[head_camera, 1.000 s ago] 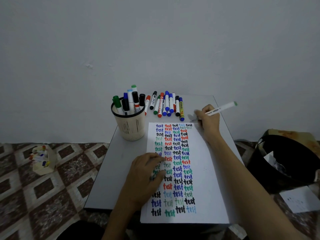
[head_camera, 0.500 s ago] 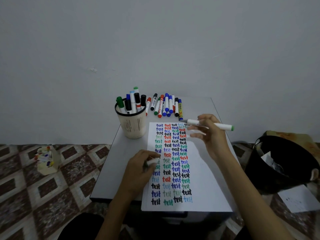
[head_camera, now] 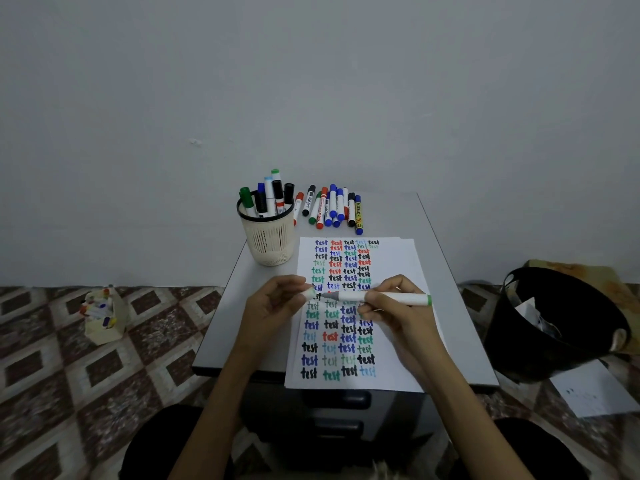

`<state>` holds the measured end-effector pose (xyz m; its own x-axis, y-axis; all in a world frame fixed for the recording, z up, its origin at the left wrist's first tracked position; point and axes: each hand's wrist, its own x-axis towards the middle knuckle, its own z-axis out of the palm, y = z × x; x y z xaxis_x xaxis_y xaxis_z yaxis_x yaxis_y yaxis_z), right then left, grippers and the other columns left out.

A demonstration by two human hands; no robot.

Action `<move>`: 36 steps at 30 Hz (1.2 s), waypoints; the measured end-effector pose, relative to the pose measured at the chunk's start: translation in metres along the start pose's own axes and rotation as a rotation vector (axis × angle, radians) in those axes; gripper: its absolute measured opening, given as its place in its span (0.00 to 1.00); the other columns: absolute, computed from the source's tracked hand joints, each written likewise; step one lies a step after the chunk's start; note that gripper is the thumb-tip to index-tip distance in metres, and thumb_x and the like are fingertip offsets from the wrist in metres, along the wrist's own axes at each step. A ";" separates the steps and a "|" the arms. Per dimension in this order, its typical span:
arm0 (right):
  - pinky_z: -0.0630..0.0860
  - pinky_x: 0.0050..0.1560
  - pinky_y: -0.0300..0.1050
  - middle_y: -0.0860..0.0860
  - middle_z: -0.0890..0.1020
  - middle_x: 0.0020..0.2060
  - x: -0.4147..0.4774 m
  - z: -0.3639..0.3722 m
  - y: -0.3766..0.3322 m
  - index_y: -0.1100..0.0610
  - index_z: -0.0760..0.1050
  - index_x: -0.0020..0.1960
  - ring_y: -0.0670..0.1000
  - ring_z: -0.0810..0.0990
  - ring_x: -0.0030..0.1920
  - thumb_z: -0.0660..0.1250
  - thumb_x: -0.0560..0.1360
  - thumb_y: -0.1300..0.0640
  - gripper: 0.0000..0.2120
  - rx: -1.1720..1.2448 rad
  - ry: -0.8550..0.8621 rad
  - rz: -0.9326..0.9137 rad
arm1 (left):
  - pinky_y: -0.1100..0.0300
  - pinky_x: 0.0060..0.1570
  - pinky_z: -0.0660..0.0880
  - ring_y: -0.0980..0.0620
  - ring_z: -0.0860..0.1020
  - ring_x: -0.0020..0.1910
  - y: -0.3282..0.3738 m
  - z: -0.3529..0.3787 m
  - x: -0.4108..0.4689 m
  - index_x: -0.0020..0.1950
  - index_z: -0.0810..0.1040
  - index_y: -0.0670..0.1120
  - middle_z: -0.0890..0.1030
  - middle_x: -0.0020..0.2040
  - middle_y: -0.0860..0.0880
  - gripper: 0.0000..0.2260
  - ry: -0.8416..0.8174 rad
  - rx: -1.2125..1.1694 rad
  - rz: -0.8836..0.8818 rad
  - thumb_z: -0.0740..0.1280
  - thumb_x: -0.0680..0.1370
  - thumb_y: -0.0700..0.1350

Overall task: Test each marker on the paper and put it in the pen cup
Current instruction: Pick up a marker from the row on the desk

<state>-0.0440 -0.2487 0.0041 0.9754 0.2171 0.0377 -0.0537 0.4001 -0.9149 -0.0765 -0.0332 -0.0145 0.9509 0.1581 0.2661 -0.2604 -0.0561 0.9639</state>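
A white marker (head_camera: 398, 298) with a light green end lies level above the paper (head_camera: 398, 341), pinched in my right hand (head_camera: 394, 310). Its dark tip points left, just short of the white cap (head_camera: 309, 293) that my left hand (head_camera: 277, 303) grips. The paper carries columns of the word "test" in several colours. A cream pen cup (head_camera: 268, 237) with several markers in it stands at the back left of the small grey table (head_camera: 450, 306). A row of loose markers (head_camera: 332, 209) lies behind the paper.
A black waste bin (head_camera: 554, 327) with crumpled paper stands on the floor to the right, with a loose sheet (head_camera: 595, 393) beside it. A small cream box (head_camera: 104, 317) of coloured items sits on the patterned floor at the left. The wall is close behind the table.
My right hand came back from the top of the paper to its middle, turning the marker level. My left hand lifted off the sheet, holding the cap, and met the marker's tip.
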 end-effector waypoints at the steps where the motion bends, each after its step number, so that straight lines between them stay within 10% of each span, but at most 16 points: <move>1: 0.82 0.37 0.43 0.67 0.81 0.37 -0.001 0.000 -0.001 0.66 0.75 0.43 0.58 0.83 0.34 0.69 0.71 0.72 0.04 0.011 0.003 -0.006 | 0.62 0.51 0.77 0.54 0.81 0.52 0.000 0.000 0.000 0.53 0.77 0.44 0.83 0.50 0.52 0.12 -0.004 -0.004 0.003 0.69 0.70 0.41; 16: 0.83 0.43 0.47 0.68 0.83 0.46 0.004 0.009 -0.009 0.69 0.77 0.51 0.63 0.85 0.45 0.64 0.75 0.69 0.06 0.005 -0.110 0.103 | 0.61 0.44 0.78 0.50 0.82 0.46 0.003 -0.004 0.000 0.52 0.79 0.41 0.84 0.46 0.45 0.14 0.034 -0.177 -0.066 0.72 0.67 0.41; 23: 0.77 0.29 0.40 0.55 0.85 0.35 0.009 -0.005 -0.020 0.59 0.83 0.44 0.52 0.81 0.30 0.75 0.69 0.60 0.05 -0.658 -0.152 -0.103 | 0.61 0.43 0.79 0.46 0.82 0.46 0.001 -0.003 0.000 0.46 0.81 0.36 0.84 0.44 0.42 0.10 0.079 -0.163 -0.075 0.72 0.67 0.39; 29: 0.74 0.36 0.50 0.49 0.84 0.39 0.006 0.008 0.002 0.50 0.84 0.51 0.53 0.78 0.35 0.71 0.74 0.51 0.08 -0.977 -0.342 -0.197 | 0.63 0.42 0.78 0.50 0.83 0.44 0.002 -0.006 0.000 0.44 0.82 0.39 0.85 0.42 0.46 0.06 0.081 -0.156 -0.062 0.70 0.69 0.37; 36: 0.78 0.38 0.54 0.52 0.84 0.39 0.005 0.021 0.005 0.51 0.83 0.48 0.59 0.80 0.39 0.72 0.74 0.55 0.04 -0.899 -0.306 -0.153 | 0.62 0.43 0.78 0.50 0.82 0.44 -0.003 -0.018 0.001 0.41 0.85 0.47 0.84 0.43 0.45 0.19 0.005 -0.166 -0.096 0.79 0.58 0.58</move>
<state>-0.0439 -0.2271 0.0075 0.8534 0.4932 0.1690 0.3777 -0.3615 -0.8524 -0.0781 -0.0152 -0.0166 0.9719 0.1602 0.1724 -0.1929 0.1229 0.9735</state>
